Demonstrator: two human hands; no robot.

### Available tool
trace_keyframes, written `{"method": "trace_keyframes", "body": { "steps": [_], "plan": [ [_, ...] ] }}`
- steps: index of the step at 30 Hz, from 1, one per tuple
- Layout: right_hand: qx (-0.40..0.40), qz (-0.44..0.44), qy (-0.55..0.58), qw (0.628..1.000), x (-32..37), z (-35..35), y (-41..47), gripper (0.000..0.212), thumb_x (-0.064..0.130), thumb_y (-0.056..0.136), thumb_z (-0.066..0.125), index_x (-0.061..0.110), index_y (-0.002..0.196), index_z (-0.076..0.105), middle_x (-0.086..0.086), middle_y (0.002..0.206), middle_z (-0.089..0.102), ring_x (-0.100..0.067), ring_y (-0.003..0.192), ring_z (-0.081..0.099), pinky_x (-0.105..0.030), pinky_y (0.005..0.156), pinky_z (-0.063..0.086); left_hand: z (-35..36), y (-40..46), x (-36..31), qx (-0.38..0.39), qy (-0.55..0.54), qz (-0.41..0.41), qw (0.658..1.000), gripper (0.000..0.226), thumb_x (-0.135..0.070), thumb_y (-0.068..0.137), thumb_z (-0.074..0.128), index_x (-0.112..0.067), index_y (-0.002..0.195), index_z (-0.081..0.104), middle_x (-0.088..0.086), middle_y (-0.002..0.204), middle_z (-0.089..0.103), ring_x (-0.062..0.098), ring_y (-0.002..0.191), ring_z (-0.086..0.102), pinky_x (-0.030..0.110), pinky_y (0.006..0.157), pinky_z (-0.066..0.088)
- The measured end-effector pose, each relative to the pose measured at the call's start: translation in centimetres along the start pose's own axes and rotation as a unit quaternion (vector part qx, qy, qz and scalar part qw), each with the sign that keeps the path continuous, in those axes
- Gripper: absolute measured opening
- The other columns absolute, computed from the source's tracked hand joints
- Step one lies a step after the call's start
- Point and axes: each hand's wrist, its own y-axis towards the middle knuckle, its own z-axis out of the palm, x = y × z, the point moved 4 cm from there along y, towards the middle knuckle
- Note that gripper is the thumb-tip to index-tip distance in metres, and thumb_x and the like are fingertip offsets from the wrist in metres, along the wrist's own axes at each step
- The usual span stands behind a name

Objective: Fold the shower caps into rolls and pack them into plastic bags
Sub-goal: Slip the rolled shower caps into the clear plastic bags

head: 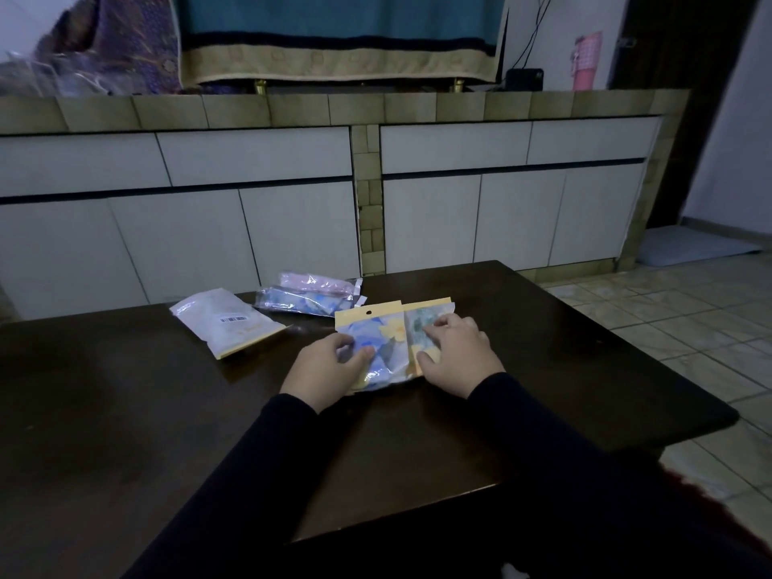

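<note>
Two clear plastic bags with yellow header cards lie side by side on the dark table (pixel 167 411). The left bag (pixel 376 332) holds a blue flowered shower cap, and my left hand (pixel 330 365) pinches its lower left corner. The right bag (pixel 422 321) holds a greenish cap, and my right hand (pixel 455 353) lies flat on top of it with fingers spread. Behind them rest a blue packed cap (pixel 305 300) and a pink packed cap (pixel 317 282) in clear bags. A white bag with a barcode label (pixel 227 321) lies to the left.
A tiled counter with white cabinet doors (pixel 376 202) runs across behind the table. The table's right edge (pixel 626 344) drops to a tiled floor. Draped cloths hang above the counter.
</note>
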Motion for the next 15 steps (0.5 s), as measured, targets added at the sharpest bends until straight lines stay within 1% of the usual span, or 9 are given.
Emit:
{"method": "trace_keyframes", "body": {
  "steps": [2,4,7,9,11,13,15],
  "plan": [
    [-0.013,0.0,-0.008,1.0,0.4,-0.1,-0.3,0.05,0.036,0.094,0.046,0.019,0.141,0.044,-0.002,0.144,0.04,-0.021,0.131,0.033,-0.038,0.108,0.031,-0.1,0.1,0.2,-0.009,0.0,0.005,1.0,0.052,-0.054,0.089,0.055,-0.022,0.131,0.053,-0.001,0.13,0.058,0.008,0.108,0.054,0.023,0.088,0.044],
    [-0.038,-0.011,-0.026,0.999,1.3,-0.2,-0.6,0.045,0.032,0.095,0.043,0.017,0.137,0.048,-0.003,0.141,0.044,-0.022,0.128,0.037,-0.038,0.106,0.034,-0.5,0.1,0.2,-0.033,-0.01,0.011,0.999,0.051,-0.055,0.089,0.053,-0.022,0.129,0.057,-0.003,0.126,0.06,0.01,0.109,0.055,0.027,0.092,0.045],
    [-0.076,-0.049,0.012,0.996,3.1,-0.5,-0.7,0.039,0.024,0.094,0.044,0.019,0.132,0.054,0.0,0.135,0.05,-0.02,0.123,0.043,-0.037,0.104,0.038,-1.8,0.0,0.4,-0.079,-0.02,0.033,0.996,0.044,-0.051,0.09,0.054,-0.021,0.12,0.063,-0.005,0.115,0.065,0.009,0.103,0.058,0.031,0.092,0.048],
    [-0.083,-0.07,0.04,0.993,4.6,-0.8,-0.4,0.039,0.024,0.093,0.046,0.02,0.131,0.055,0.001,0.133,0.051,-0.018,0.123,0.043,-0.036,0.104,0.038,-3.1,-0.2,1.2,-0.103,-0.016,0.041,0.994,0.037,-0.049,0.091,0.054,-0.022,0.113,0.067,-0.008,0.106,0.067,0.007,0.098,0.059,0.031,0.088,0.049],
    [-0.083,-0.086,0.045,0.992,6.4,-0.9,0.4,0.036,0.025,0.093,0.047,0.021,0.128,0.058,0.001,0.13,0.054,-0.017,0.12,0.045,-0.035,0.102,0.04,-4.9,-0.2,2.6,-0.133,-0.014,0.044,0.99,0.03,-0.045,0.091,0.055,-0.023,0.105,0.069,-0.01,0.099,0.067,0.007,0.093,0.059,0.028,0.082,0.047],
    [-0.082,-0.098,0.068,0.989,8.4,-0.8,1.5,0.033,0.026,0.092,0.049,0.02,0.121,0.062,0.0,0.125,0.058,-0.018,0.116,0.049,-0.034,0.098,0.042,-7.0,-0.1,4.3,-0.176,-0.019,0.035,0.984,0.021,-0.042,0.091,0.057,-0.025,0.094,0.069,-0.012,0.089,0.066,0.005,0.082,0.057,0.025,0.074,0.043],
    [-0.082,-0.109,0.11,0.985,10.9,-0.4,2.7,0.029,0.024,0.089,0.052,0.017,0.112,0.068,-0.002,0.117,0.064,-0.02,0.112,0.054,-0.034,0.096,0.044,-9.0,0.4,6.5,-0.22,-0.028,0.01,0.975,0.017,-0.04,0.091,0.058,-0.027,0.088,0.068,-0.015,0.078,0.062,0.004,0.069,0.053,0.024,0.067,0.038]
  ]
}}
